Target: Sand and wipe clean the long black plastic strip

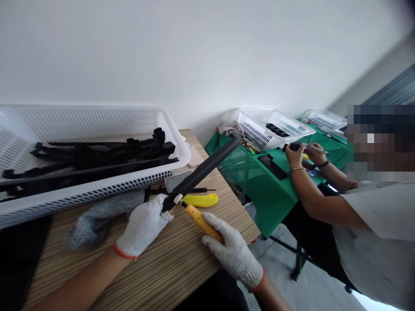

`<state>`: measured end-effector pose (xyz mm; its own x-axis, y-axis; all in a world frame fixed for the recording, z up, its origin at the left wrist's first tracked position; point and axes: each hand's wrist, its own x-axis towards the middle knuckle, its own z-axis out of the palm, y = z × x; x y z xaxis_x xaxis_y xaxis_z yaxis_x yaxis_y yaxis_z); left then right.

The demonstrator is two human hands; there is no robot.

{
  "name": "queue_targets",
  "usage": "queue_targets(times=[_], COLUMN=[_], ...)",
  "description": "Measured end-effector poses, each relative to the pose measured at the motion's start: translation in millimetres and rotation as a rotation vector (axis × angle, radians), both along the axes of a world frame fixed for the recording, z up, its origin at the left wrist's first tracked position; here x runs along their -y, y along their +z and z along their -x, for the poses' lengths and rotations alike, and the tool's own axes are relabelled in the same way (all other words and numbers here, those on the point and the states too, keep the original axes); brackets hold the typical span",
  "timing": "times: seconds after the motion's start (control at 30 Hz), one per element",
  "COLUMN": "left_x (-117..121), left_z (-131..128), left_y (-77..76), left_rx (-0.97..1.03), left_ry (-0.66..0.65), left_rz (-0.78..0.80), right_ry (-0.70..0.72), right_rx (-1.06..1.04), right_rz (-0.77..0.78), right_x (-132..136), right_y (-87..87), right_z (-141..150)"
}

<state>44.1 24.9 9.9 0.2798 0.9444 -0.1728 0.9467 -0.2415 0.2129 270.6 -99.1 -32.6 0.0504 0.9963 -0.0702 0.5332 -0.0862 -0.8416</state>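
In a white knit glove, my left hand (145,222) is closed around the lower end of a long black plastic strip (204,169), which slants up to the right and bends at its far end. My right hand (231,246), also gloved, grips the yellow-orange handle of a hand tool (204,222). The tool's dark, narrow tip is close to the strip's lower end, by a small pale spot; whether it touches is unclear. Just behind the tip, a bright yellow utility knife (201,199) lies on the wood-grain table (158,272).
At the left, a white plastic basket (129,181) holds several black plastic strips. A crumpled grey cloth (97,220) lies before it. A thin dark tool (202,190) is behind the knife. On the right, a co-worker (366,224) handles a small item at a green table (272,203).
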Motion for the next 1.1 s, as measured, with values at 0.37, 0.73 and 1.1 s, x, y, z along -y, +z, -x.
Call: queue_targets(times=[0.37,0.73,1.1], left_x=[0.6,1.8,2.2], left_z=[4.7,3.1,5.8], left_y=[-9.7,-5.3,-10.2], left_rx=[0.022,-0.007,0.008], left_ry=[-0.101,-0.132,-0.168], left_rz=[-0.042,-0.056,-0.085], right_ry=[-0.216,-0.371,-0.490], right_rx=[-0.101,-0.064,0.001], right_rz=[-0.018,-0.047,-0.052], right_x=[-4.9,-17.5,-27.0], right_y=[-2.3,1.3,1.5], right_z=[-19.4,-32.6,-51.3])
